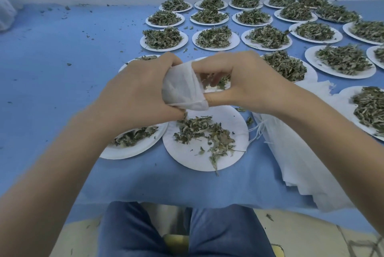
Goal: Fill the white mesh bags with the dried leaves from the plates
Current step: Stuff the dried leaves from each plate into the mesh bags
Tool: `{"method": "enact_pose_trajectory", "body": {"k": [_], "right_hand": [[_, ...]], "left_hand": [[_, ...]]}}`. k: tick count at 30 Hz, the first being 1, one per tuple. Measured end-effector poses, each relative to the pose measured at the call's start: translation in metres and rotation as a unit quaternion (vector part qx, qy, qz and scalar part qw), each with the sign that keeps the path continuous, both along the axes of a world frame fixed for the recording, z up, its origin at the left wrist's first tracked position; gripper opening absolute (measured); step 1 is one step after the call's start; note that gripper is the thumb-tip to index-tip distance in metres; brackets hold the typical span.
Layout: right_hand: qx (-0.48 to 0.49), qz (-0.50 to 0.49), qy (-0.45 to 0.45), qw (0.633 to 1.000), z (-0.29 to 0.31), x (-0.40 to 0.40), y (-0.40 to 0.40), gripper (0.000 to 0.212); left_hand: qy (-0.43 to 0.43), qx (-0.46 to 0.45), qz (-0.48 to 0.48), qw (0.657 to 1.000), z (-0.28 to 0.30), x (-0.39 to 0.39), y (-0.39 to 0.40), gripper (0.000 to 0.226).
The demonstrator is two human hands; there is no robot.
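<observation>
A blue cloth-covered table (62, 65) fills the view, and rows of round white paper plates (216, 39) heaped with dried green leaves (214, 37) run across its far right half. A stack of flat white mesh bags (295, 152) with drawstrings lies near the right forearm. Closest to the person sits a round white paper plate (187, 157) carrying a thin scatter of dried leaves (205, 134). Above it, the left hand (135, 92) curls its fingers around a white mesh bag (182, 88), gripping its side. The right hand (243, 82) pinches the bag's open rim, thumb below and fingers bent above the mouth.
</observation>
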State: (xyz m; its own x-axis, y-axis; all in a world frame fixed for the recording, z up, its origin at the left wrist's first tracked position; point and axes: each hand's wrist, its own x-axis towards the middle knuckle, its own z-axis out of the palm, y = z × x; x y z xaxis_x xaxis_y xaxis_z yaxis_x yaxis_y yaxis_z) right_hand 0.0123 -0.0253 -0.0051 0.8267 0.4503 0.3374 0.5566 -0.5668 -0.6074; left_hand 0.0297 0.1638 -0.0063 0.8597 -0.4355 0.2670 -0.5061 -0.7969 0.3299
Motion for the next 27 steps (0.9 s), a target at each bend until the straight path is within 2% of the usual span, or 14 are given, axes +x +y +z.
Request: {"method": "enact_pose_trajectory", "body": {"k": [4,7,9,11,14,16,18,20,23,27], "right_hand": [[0.031,-0.025,-0.009,0.999,-0.005,-0.001,0.002,0.042],[0.091,-0.039,0.002,0.995,-0.008,-0.002,-0.002,0.026],[0.097,-0.063,0.013,0.993,-0.011,0.0,-0.007,0.015],[0.006,-0.083,0.024,0.996,-0.016,0.005,-0.008,0.014],[-0.205,-0.049,0.053,0.976,-0.025,0.01,0.002,0.039],[-0.269,-0.026,0.078,0.96,-0.032,0.011,0.013,0.056],[-0.319,-0.018,0.089,0.943,-0.04,0.011,0.022,0.064],[-0.348,-0.015,0.083,0.934,-0.044,0.012,0.025,0.059],[-0.333,-0.014,0.069,0.94,-0.042,0.013,0.019,0.048],[-0.349,-0.047,0.066,0.934,-0.036,0.011,0.011,0.068]], "left_hand": [[-0.006,0.004,0.005,1.0,0.004,-0.003,0.006,0.051],[-0.017,0.015,0.008,1.0,0.006,-0.003,0.012,0.05],[-0.017,0.018,0.021,0.999,0.007,-0.003,0.019,0.053],[-0.02,0.012,0.034,0.999,0.009,-0.002,0.025,0.051],[-0.025,0.004,0.041,0.999,0.012,0.0,0.029,0.045],[-0.027,0.008,0.043,0.999,0.014,0.001,0.029,0.044],[-0.029,0.005,0.045,0.999,0.014,0.001,0.029,0.042],[-0.03,0.003,0.049,0.998,0.012,0.003,0.029,0.041],[-0.02,0.003,0.048,0.999,0.01,0.005,0.03,0.04],[-0.006,0.006,0.04,0.999,0.006,0.006,0.029,0.041]]}}
